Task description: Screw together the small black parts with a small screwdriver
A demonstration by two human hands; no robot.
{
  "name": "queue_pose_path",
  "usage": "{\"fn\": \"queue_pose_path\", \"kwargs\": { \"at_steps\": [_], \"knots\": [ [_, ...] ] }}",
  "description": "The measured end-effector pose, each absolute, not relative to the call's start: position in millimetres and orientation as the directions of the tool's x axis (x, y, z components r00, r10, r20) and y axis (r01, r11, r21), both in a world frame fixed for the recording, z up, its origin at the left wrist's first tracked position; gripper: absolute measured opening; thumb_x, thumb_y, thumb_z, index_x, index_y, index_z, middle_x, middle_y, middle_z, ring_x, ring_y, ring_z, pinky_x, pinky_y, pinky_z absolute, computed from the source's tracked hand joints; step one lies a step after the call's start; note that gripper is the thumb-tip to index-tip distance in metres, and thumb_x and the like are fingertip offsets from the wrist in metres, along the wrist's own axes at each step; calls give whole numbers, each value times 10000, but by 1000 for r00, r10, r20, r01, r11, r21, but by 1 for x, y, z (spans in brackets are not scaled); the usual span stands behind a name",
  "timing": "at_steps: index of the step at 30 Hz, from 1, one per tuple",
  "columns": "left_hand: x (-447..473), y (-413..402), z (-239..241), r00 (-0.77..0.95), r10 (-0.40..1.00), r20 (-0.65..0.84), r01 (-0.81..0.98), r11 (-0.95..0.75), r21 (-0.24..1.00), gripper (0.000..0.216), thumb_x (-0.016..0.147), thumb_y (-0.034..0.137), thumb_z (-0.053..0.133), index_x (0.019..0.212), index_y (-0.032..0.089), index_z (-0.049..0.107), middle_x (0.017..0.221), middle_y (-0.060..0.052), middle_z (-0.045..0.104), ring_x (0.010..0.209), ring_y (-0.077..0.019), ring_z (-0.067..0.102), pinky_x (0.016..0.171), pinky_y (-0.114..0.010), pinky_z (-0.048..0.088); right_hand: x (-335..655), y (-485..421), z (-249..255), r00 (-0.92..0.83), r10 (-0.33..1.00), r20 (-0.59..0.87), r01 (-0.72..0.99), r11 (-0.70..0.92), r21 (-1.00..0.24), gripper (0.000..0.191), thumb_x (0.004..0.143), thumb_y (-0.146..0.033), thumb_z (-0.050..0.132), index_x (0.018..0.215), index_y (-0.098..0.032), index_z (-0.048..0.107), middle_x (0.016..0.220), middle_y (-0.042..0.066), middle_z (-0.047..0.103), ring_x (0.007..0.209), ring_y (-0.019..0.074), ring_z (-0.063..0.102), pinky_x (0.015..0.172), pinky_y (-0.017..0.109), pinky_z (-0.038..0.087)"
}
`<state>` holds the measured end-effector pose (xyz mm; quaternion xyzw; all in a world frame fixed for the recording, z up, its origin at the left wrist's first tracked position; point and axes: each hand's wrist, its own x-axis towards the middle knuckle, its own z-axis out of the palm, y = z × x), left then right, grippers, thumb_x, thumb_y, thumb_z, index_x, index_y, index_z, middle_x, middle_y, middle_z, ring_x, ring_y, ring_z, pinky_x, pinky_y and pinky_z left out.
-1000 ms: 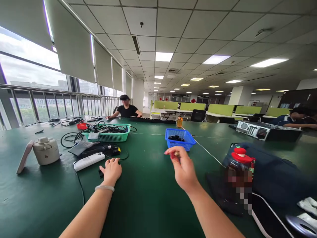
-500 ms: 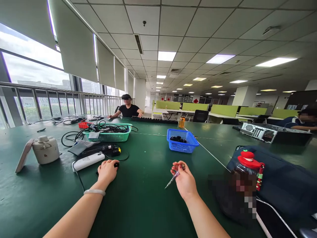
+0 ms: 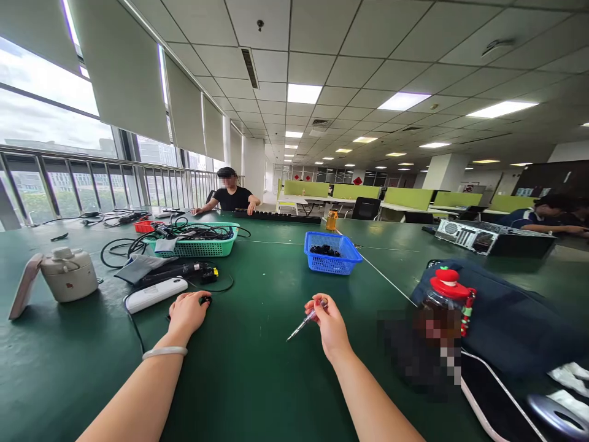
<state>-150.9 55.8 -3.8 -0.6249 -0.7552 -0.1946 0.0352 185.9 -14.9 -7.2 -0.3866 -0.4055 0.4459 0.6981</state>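
Note:
My right hand [image 3: 329, 324] is closed round a small screwdriver [image 3: 301, 323] with a clear handle, its thin tip pointing down and left above the green table [image 3: 257, 374]. My left hand [image 3: 188, 310] rests curled over a small black object [image 3: 205, 300] on the table, beside a white power strip [image 3: 155, 294]. A bracelet sits on my left wrist. A blue basket [image 3: 332, 253] with dark small parts stands beyond my right hand.
A teal basket of cables [image 3: 196, 240], a grey pouch and a cream jug [image 3: 69, 274] lie at the left. A red-lidded jar [image 3: 442, 307] and dark bag [image 3: 506, 313] sit at the right. People sit at the far end and far right, with a keyboard and a computer case [image 3: 492, 237].
My right hand came down from in front of the blue basket and now holds the screwdriver low over the table. My left hand slid slightly forward onto the black object.

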Motion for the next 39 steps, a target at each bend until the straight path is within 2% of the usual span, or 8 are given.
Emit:
{"fn": "queue_pose_path", "kwargs": {
  "at_steps": [3,7,13,15,20,28,34,39],
  "knots": [
    [-155,57,-7,-152,937,316,969,78,234,323,828,237,529,1105,265,693,1162,-46,691,1196,-248,535,1020,-356,409,184,-16,-9,217,952,217,-309,278,-910,428,652,-563,763,845,-222,591,720,19,670,678,194,612,650,333,465],
    [-161,60,-10,-126,946,300,966,48,254,421,802,71,447,1103,237,690,1225,-45,656,1166,-213,573,1004,-299,425,179,-18,-9,156,963,221,-295,259,-920,431,656,-553,763,862,-216,591,725,14,666,661,187,617,655,338,479],
    [-165,60,-10,-152,946,287,963,76,257,613,680,-84,402,1131,224,680,1281,-32,628,1380,-201,371,1102,-289,347,180,-20,-7,187,942,278,-277,322,-905,384,702,-515,742,890,-218,588,732,9,661,683,180,609,663,324,476],
    [-166,60,-11,-164,934,318,964,82,254,622,677,-80,412,1152,224,675,1337,-34,587,1375,-220,380,1107,-304,350,180,-20,-6,186,942,281,-279,325,-904,361,713,-501,736,884,-219,589,729,11,660,682,184,610,656,326,476],
    [-170,59,-11,-268,904,334,946,182,267,567,729,-14,436,1190,225,663,1410,-86,510,1237,-246,539,1041,-328,427,181,-21,-6,175,941,291,-284,331,-900,348,718,-490,736,886,-221,594,725,14,661,682,190,616,659,337,486],
    [-167,54,-3,-293,921,256,933,218,285,523,758,19,374,1153,220,653,1315,-72,591,1109,-256,609,896,-346,492,181,-21,-5,175,945,277,-281,318,-906,354,711,-495,739,883,-220,595,728,15,663,688,191,615,659,335,485],
    [-171,53,0,-329,919,219,916,254,310,458,734,54,422,1053,262,677,1131,-54,694,1018,-255,644,801,-318,500,181,-22,-5,179,942,283,-278,324,-904,342,717,-483,735,883,-219,593,731,15,664,688,190,613,660,334,479],
    [-178,55,1,-355,918,178,885,269,381,501,712,70,443,1094,292,679,1168,-16,689,1022,-257,644,810,-316,498,181,-21,-7,176,944,280,-271,320,-908,344,724,-485,727,893,-218,590,738,16,664,690,189,614,657,329,478]
  ]
}}
